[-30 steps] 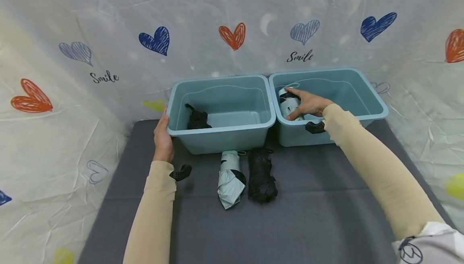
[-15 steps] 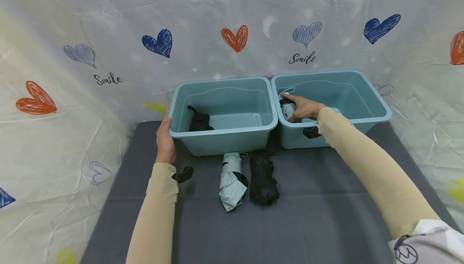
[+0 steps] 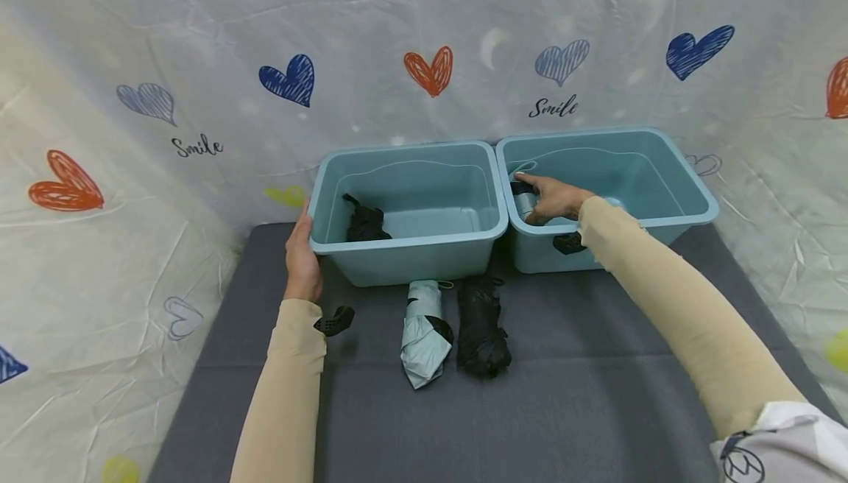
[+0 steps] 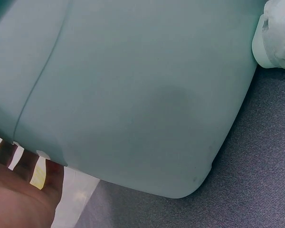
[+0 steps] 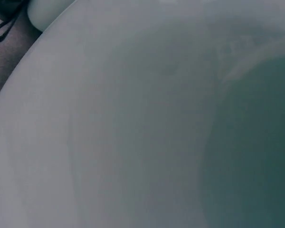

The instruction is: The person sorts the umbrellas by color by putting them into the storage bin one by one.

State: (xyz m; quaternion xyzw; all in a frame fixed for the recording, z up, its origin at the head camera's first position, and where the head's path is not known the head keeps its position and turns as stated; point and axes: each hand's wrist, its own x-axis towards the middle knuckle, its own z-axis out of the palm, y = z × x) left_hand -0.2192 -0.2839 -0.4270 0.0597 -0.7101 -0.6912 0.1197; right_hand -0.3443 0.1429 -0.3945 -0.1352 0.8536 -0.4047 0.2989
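In the head view, my right hand (image 3: pixel 559 197) reaches into the right blue-green bin (image 3: pixel 606 137). It holds a folded pale umbrella (image 3: pixel 525 199) at the bin's left end, thumb on the near side and fingers on the far side. Part of that umbrella is hidden by the hand. My left hand (image 3: pixel 303 258) lies against the left end of the other blue-green bin (image 3: pixel 407 262), fingers along its side. The left wrist view shows those fingers (image 4: pixel 26 164) touching the bin's edge. A black folded umbrella (image 3: pixel 366 224) lies inside that left bin.
A second pale folded umbrella (image 3: pixel 424 336) and a black one (image 3: pixel 481 325) lie side by side on the grey tabletop (image 3: pixel 570 395), in front of the bins. A printed cloth (image 3: pixel 371 12) hangs close behind. Bin wall (image 5: pixel 133 118) fills most of the right wrist view.
My right hand has moved lower into the right bin with the pale umbrella, and slightly left. The left hand keeps its place at the left bin; the head view has shifted a little.
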